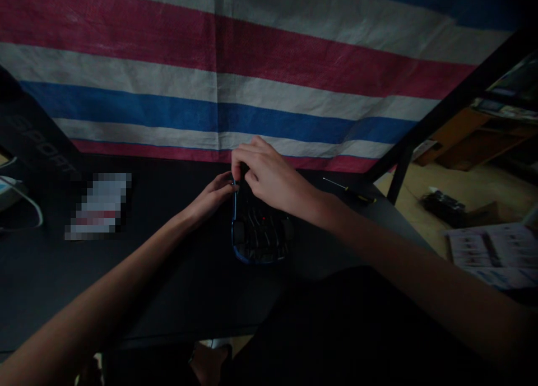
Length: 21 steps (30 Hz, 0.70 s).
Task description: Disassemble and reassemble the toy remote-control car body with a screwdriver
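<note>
Currently I see my left hand (pixel 216 193), fingers bent, touching the toy car (pixel 261 240) at far left, my right hand (pixel 269 168) curled over its far end, grips unclear.

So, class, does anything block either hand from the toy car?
Nothing visible: the left hand touches the toy car, the right hand is over its far end, and the screwdriver lies off to the right.

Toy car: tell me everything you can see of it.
The toy car lies upside down on the dark tabletop, its black, plastic-looking underside showing inside a shiny blue edge. Two dark wheels flank the near end; a small red spot shows on the underside. The left hand touches its left edge; the right hand hides much of the far end.
</note>
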Motion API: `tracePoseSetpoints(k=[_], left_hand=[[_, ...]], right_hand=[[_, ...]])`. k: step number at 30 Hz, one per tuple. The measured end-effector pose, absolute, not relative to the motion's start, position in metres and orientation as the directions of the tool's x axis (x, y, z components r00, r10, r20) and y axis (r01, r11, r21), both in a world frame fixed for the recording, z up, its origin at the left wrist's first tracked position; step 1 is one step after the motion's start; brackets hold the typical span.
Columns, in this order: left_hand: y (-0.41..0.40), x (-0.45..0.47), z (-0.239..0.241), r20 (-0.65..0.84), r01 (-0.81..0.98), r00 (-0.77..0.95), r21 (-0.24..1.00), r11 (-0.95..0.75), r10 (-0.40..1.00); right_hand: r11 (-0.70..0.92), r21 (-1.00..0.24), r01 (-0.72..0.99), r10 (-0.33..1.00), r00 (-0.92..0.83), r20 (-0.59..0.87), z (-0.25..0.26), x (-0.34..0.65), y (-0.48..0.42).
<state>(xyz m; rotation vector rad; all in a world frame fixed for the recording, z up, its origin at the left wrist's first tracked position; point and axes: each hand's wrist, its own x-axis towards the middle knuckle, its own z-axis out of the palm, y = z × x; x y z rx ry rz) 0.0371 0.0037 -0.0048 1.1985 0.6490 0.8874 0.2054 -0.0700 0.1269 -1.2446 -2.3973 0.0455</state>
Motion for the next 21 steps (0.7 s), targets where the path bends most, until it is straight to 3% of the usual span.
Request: tracePoseSetpoints(k=[3, 9, 11, 16, 21], left_hand=[[0.004, 0.037, -0.006, 0.041, -0.229, 0.521, 0.969, 0.094, 0.853], [0.003, 0.038, -0.004, 0.042, -0.261, 0.525, 0.959, 0.114, 0.850], [0.003, 0.038, -0.003, 0.018, -0.253, 0.513, 0.959, 0.131, 0.858], [0.001, 0.038, 0.000, -0.008, -0.241, 0.510, 0.959, 0.152, 0.860], [0.000, 0.037, 0.000, 0.003, -0.238, 0.523, 0.961, 0.142, 0.853]], right_hand=[[0.566, -0.215, 0.796, 0.798, -0.462, 0.388, 0.123, 0.202, -0.072], [0.454, -0.002, 0.891, 0.810, -0.412, 0.417, 0.121, 0.199, -0.071], [0.439, 0.009, 0.898, 0.821, -0.406, 0.403, 0.121, 0.202, -0.069], [0.527, -0.106, 0.843, 0.799, -0.450, 0.399, 0.122, 0.213, -0.068], [0.560, -0.297, 0.773, 0.804, -0.421, 0.419, 0.127, 0.220, -0.069]])
